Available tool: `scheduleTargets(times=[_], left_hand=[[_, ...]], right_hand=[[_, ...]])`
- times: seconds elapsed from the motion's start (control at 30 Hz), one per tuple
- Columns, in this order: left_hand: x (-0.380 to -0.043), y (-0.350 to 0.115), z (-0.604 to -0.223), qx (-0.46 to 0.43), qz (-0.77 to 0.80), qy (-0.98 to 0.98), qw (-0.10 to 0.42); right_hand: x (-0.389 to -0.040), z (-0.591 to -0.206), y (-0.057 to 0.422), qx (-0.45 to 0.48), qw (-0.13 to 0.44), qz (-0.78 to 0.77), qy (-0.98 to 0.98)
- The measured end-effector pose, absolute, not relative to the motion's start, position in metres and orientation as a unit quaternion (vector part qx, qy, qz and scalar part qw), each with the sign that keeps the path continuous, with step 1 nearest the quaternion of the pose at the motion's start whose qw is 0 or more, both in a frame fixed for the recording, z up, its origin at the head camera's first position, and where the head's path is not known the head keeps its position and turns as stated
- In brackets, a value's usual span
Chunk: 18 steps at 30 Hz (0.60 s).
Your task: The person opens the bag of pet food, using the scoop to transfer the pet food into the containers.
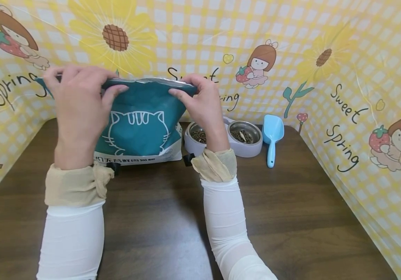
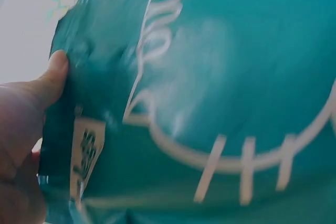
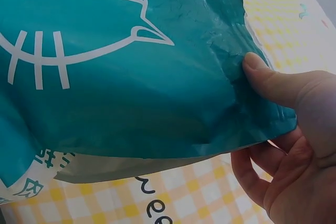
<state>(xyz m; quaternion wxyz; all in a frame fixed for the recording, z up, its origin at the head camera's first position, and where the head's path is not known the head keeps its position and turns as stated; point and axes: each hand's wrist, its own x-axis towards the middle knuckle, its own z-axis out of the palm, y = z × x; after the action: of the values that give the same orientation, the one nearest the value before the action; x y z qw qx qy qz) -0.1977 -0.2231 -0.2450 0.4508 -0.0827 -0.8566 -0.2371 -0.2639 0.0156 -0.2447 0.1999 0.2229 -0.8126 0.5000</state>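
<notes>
A teal cat food bag (image 1: pixel 139 128) with a white cat outline stands upright on the table in the head view. My left hand (image 1: pixel 81 101) pinches its top edge near the left corner, thumb on the front face. At the right end of that edge, my right hand (image 1: pixel 205 103) pinches the bag with the thumb in front and fingers behind. The right wrist view shows this thumb (image 3: pixel 278 82) pressed on the teal film (image 3: pixel 173 93). In the left wrist view the left thumb (image 2: pixel 52 77) lies on the bag's edge (image 2: pixel 58 108).
Behind my right wrist stands a double pet bowl (image 1: pixel 249 149) with brown kibble in both metal dishes. A light blue scoop (image 1: pixel 273 134) lies to its right. The dark wooden table (image 1: pixel 158 217) is enclosed by a yellow checked cloth (image 1: pixel 193 39) at the back and sides.
</notes>
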Motion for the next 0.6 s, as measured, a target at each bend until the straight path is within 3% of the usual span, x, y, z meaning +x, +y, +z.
scheduleTargets(times=[0.23, 0.6], left_hand=[[-0.199, -0.230, -0.247, -0.092, -0.254, -0.836, 0.478], [-0.190, -0.248, -0.242, -0.032, -0.226, -0.852, 0.471]], right_hand=[[-0.265, -0.246, 0.015, 0.235, 0.210, 0.501, -0.806], [-0.266, -0.246, 0.015, 0.221, 0.205, 0.509, -0.806]])
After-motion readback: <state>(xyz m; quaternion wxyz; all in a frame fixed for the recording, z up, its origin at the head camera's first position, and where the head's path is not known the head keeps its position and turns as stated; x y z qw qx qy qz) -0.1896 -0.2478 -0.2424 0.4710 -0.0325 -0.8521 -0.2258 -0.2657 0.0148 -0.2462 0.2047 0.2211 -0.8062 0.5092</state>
